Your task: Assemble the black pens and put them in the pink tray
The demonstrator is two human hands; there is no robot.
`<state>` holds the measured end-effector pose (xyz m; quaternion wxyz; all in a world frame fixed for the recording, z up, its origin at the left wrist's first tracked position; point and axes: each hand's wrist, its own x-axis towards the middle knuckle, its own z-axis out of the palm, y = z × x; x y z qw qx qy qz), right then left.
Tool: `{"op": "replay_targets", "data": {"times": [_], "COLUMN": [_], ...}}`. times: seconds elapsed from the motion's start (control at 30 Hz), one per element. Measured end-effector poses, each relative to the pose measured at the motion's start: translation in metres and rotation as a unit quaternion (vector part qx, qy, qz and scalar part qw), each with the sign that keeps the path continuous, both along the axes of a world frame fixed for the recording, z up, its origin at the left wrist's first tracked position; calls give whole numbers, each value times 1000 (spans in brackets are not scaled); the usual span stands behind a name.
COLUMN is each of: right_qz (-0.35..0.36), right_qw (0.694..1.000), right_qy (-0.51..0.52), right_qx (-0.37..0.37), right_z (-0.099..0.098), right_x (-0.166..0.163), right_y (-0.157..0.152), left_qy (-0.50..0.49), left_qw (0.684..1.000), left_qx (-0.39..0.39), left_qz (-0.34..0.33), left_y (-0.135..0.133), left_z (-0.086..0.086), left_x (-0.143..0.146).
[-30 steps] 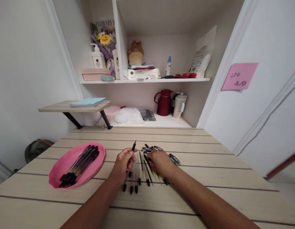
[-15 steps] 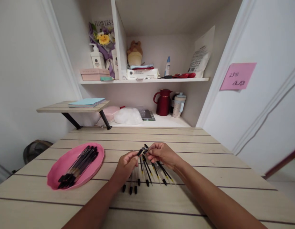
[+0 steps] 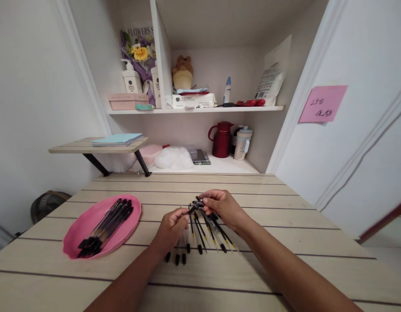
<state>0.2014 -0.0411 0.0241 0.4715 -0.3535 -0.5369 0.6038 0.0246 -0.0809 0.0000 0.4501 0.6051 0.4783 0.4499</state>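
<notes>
My left hand (image 3: pixel 171 226) pinches a clear pen with a black tip (image 3: pixel 188 211), pointing it up and right. My right hand (image 3: pixel 220 206) meets it just above the table, fingers pinched on a small black pen cap (image 3: pixel 197 202) at the pen's tip. Under and between both hands, several clear pens (image 3: pixel 200 234) lie side by side on the wooden table (image 3: pixel 239 268). To the left a pink oval tray (image 3: pixel 80 236) holds several capped black pens (image 3: pixel 106 225).
A small raised wooden shelf (image 3: pixel 96 147) with a blue notebook stands at the table's back left. Behind the table, white shelves hold a red jug (image 3: pixel 222 139), a cup, bottles, boxes and a plush toy. A pink note (image 3: pixel 322 103) is stuck on the right wall.
My right hand rose from the pens on the table with a cap and came to the pen tip held in my left hand. The left hand tilted its pen to the right.
</notes>
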Motion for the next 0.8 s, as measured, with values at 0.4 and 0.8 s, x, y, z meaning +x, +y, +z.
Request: {"op": "replay_targets", "data": {"times": [0.4, 0.8], "right_qz": [-38, -13], "right_qw": [980, 955], "right_qy": [-147, -227], "right_qx": [131, 192], "right_z": [9, 1], "right_x": [0, 2], "right_y": [-4, -1], "left_qy": [53, 45], "left_qw": [998, 998], "left_qx": [38, 31], "left_qz": [8, -3], "left_y": [-1, -3], "left_z": [4, 6], "left_x": [2, 2]}}
